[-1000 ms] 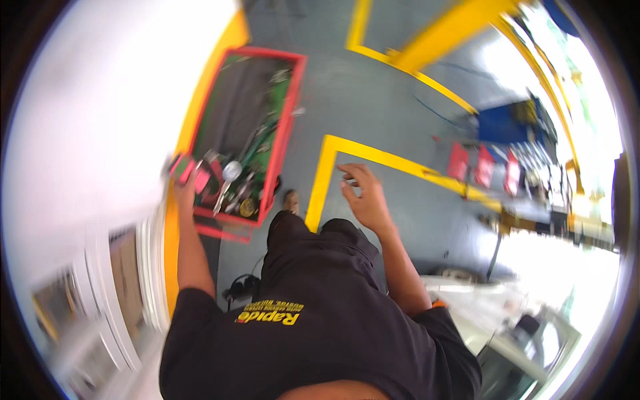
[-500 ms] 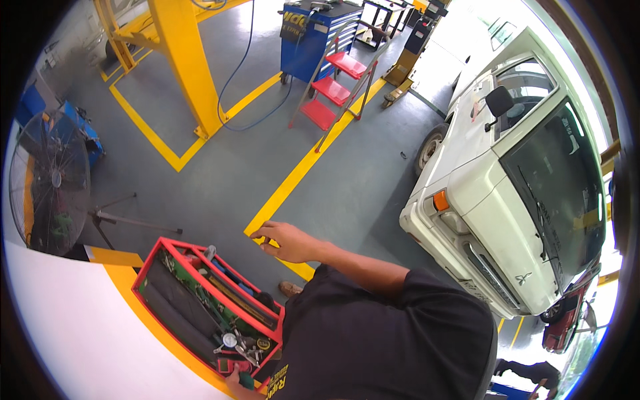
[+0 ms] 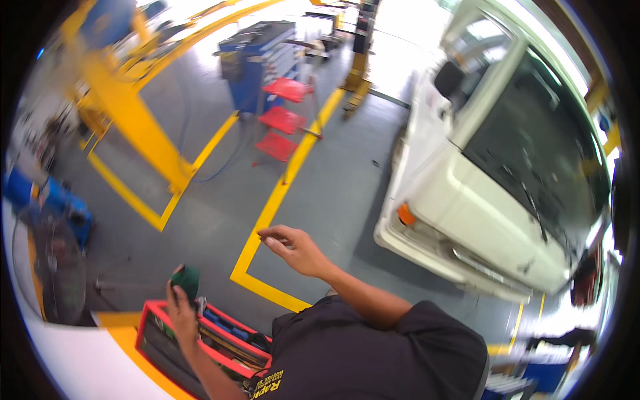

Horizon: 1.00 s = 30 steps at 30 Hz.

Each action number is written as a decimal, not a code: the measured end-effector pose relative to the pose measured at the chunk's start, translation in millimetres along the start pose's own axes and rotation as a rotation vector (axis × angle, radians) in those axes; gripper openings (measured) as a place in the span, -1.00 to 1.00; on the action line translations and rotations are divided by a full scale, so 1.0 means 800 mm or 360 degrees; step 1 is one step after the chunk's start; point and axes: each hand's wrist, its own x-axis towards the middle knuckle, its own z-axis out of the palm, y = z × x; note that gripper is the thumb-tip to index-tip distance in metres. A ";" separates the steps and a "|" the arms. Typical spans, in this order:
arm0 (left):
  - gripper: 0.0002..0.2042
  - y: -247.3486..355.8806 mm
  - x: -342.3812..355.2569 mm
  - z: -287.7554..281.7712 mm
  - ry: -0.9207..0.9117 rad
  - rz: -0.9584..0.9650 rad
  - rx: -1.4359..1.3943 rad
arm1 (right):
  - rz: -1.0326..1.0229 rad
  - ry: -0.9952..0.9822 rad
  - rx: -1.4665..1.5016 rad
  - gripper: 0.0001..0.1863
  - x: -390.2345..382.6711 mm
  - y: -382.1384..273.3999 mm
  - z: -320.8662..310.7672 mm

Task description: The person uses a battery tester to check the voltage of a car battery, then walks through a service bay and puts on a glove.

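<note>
My left hand (image 3: 181,312) is closed around a dark green, rounded thing (image 3: 187,281) whose exact kind I cannot make out. It is raised over the far left part of a red-framed tool tray (image 3: 152,311), with my forearm crossing above the tray. Blue and dark tools (image 3: 225,321) lie in the tray's far compartment. To the right, my right hand (image 3: 293,249) hangs in the air above the floor with its fingers loosely stretched and nothing in them.
A white vehicle (image 3: 427,200) stands on the right. Ahead are a red-stepped ladder (image 3: 281,120), a blue tool cabinet (image 3: 250,83) and a yellow lift post (image 3: 133,120). A fan (image 3: 60,267) is at the left, near a white surface (image 3: 73,360). Yellow lines (image 3: 267,213) mark the grey floor.
My left hand has come up from the tray's near end to above its far end, holding the green thing. My right hand stays raised. The whole view has shifted and is slightly blurred.
</note>
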 end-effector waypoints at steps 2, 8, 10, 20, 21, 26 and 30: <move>-0.29 0.029 0.034 0.131 -0.0240 0.0407 -0.0149 | -0.0110 0.0125 0.0238 -0.54 0.001 -0.019 -0.030; -0.15 0.111 0.002 0.443 -0.0782 0.0724 -0.0580 | -0.0437 0.0681 0.0315 -0.37 -0.036 -0.058 -0.142; -0.25 0.148 -0.010 0.489 -0.0900 0.0678 -0.0845 | -0.0461 0.0820 0.0070 -0.36 -0.064 -0.077 -0.170; -0.39 0.157 -0.026 0.590 -0.1813 0.0660 -0.1061 | -0.0404 0.1873 -0.0322 -0.38 -0.157 -0.085 -0.204; -0.40 0.160 -0.040 0.583 -0.1848 0.0796 -0.0982 | -0.0437 0.2036 -0.0283 -0.34 -0.162 -0.088 -0.205; -0.39 0.133 -0.099 0.563 -0.2131 0.0683 -0.1066 | -0.0559 0.2515 -0.0164 -0.24 -0.214 -0.089 -0.181; -0.50 0.144 -0.150 0.573 -0.2464 0.0893 -0.0954 | -0.0654 0.2684 -0.0095 -0.20 -0.259 -0.088 -0.163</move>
